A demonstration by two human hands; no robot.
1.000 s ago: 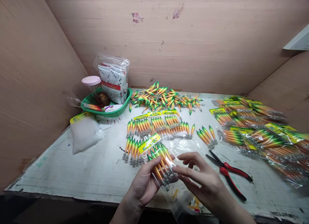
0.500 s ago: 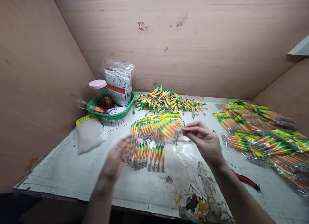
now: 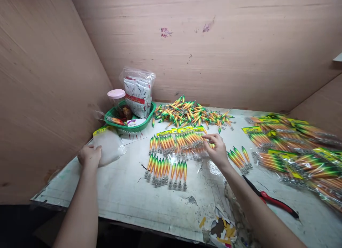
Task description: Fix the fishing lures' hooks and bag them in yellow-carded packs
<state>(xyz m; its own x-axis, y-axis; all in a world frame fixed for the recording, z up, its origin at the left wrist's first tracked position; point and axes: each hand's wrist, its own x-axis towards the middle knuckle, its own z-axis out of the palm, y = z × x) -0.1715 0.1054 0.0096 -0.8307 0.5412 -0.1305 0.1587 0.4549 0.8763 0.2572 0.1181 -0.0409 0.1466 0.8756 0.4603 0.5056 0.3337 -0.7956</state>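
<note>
At the left, my left hand (image 3: 91, 155) grips the near left edge of a stack of clear bags (image 3: 109, 147) with a yellow header, thumb on top. My right hand (image 3: 217, 150) is at the right end of a row of bagged lures (image 3: 187, 140) with yellow headers, thumb and forefinger close to the last bag; whether they pinch it cannot be made out. Loose green-and-orange lures (image 3: 159, 169) lie side by side in front of that row. A few more lures (image 3: 239, 158) lie just right of my right hand.
Behind the row is a heap of lures (image 3: 191, 112). A green basket (image 3: 139, 127) holds a jar and packets at the back left. Filled bags (image 3: 310, 162) cover the right side, near red-handled pliers (image 3: 278, 202). The table's front surface (image 3: 217, 228) is torn.
My left hand has moved left from the lures onto the bag stack and taken hold there. The filled bag at my right hand has come down onto the row. The view has shifted slightly.
</note>
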